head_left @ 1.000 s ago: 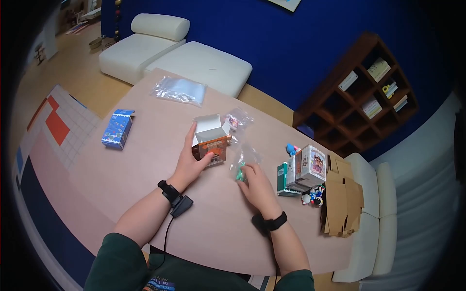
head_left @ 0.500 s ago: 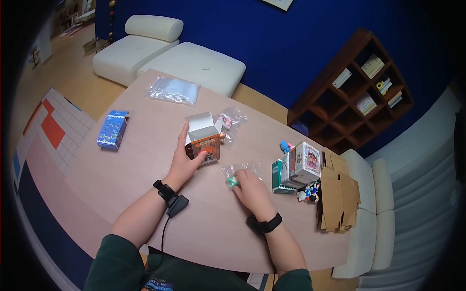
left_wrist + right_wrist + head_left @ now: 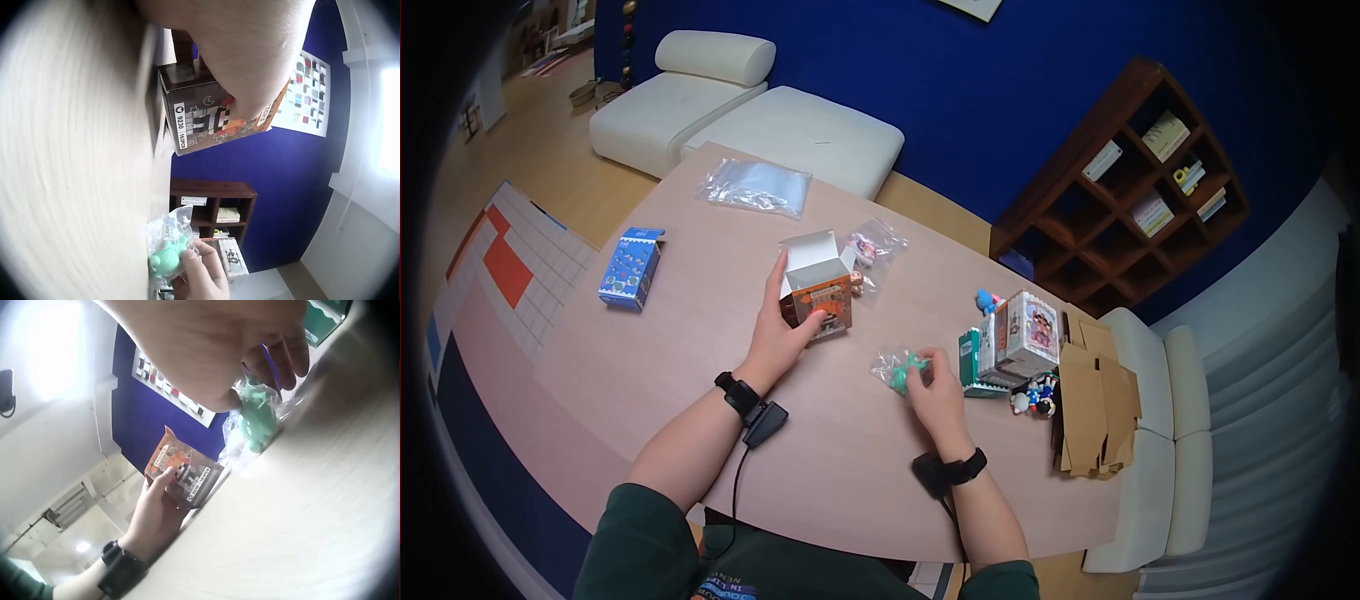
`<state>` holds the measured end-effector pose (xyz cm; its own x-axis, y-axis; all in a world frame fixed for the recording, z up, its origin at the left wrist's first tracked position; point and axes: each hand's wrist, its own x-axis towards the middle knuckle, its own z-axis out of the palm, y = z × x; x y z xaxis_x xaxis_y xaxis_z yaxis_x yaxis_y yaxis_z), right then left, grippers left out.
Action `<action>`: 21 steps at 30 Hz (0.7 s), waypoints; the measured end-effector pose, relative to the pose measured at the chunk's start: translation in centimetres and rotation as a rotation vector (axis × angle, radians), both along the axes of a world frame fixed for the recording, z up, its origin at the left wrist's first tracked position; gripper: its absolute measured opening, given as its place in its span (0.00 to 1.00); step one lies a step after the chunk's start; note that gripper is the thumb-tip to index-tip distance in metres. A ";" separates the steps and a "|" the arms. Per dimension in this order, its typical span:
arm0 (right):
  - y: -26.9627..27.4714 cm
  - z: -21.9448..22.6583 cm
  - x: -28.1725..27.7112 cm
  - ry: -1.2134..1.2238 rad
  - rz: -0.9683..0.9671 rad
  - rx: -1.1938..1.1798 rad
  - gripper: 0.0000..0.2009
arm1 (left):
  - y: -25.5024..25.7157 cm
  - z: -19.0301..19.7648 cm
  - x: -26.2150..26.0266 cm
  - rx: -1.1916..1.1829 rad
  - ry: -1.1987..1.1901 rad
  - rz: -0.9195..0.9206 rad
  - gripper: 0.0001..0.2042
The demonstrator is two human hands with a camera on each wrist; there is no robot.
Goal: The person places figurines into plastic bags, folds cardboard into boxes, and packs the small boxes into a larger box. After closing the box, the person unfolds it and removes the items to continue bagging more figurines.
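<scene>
My left hand (image 3: pixel 776 338) grips a small orange and brown cardboard box (image 3: pixel 834 291), thumb on its printed front and fingers along the far left side. The white flaps at the box's top stand up, leaving it uncovered. To the right, my right hand (image 3: pixel 941 402) pinches a clear plastic bag (image 3: pixel 884 360) containing a mint-green figure (image 3: pixel 165 260). In the right wrist view the green figure (image 3: pixel 257 420) is low over the tabletop, under my curled fingertips. Just behind the box lies another clear bag (image 3: pixel 884 243) with a small pinkish figure.
A blue printed box (image 3: pixel 631 268) stands at the table's left, and flat clear bags (image 3: pixel 755 187) lie at the far edge. On the right are a white printed box (image 3: pixel 1032 332), a green box (image 3: pixel 970 362), small figures (image 3: pixel 1034 398) and folded brown cardboard (image 3: pixel 1098 410).
My right hand has drawn the bagged green figure toward me, then a little to the right. The left hand and its box stay in place while the head view shifts slightly.
</scene>
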<state>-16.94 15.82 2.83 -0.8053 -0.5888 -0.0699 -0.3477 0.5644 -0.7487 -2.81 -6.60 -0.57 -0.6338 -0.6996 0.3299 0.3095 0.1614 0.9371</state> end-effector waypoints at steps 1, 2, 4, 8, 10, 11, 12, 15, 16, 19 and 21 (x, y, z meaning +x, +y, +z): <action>0.0 -0.7 -0.4 0.337 0.098 -0.073 0.12 | 0.0 0.0 0.0 0.000 -0.010 -0.002 0.47; 0.1 -1.2 -0.7 0.673 0.195 -0.145 0.12 | 0.0 0.0 0.0 0.000 -0.020 -0.005 0.47; 0.3 -0.6 -0.6 0.753 0.158 -0.125 0.13 | 0.2 0.4 0.1 0.001 -0.032 -0.001 0.47; 0.9 -1.0 -1.3 0.657 0.328 0.011 0.15 | 0.2 0.4 0.1 -0.013 -0.038 0.021 0.47; 1.2 -0.5 -0.4 0.590 0.342 0.036 0.16 | 0.2 0.0 0.0 -0.020 -0.032 0.020 0.47; 1.3 0.5 0.4 0.526 0.356 0.061 0.17 | 0.2 -0.1 0.0 -0.029 -0.023 0.018 0.47; 1.5 1.6 1.0 0.526 0.354 0.062 0.17 | 0.2 -0.1 0.0 -0.028 -0.023 0.016 0.47; 1.6 3.4 1.4 0.620 0.460 0.322 0.21 | 0.3 0.2 0.1 -0.011 -0.047 0.007 0.47; 1.4 2.9 1.1 0.741 0.500 0.237 0.23 | 0.4 0.2 0.1 -0.010 -0.046 0.011 0.47; 0.8 1.3 0.1 0.806 0.544 0.186 0.26 | 0.3 0.3 0.0 -0.021 -0.039 0.025 0.47; 0.7 1.1 0.2 0.749 0.549 0.220 0.28 | 0.2 0.1 0.1 -0.034 -0.034 0.036 0.47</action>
<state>-16.75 16.52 3.91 -0.3010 -0.9329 0.1979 -0.9520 0.2816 -0.1204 -2.74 -6.38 -0.49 -0.6197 -0.7110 0.3324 0.2708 0.2038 0.9408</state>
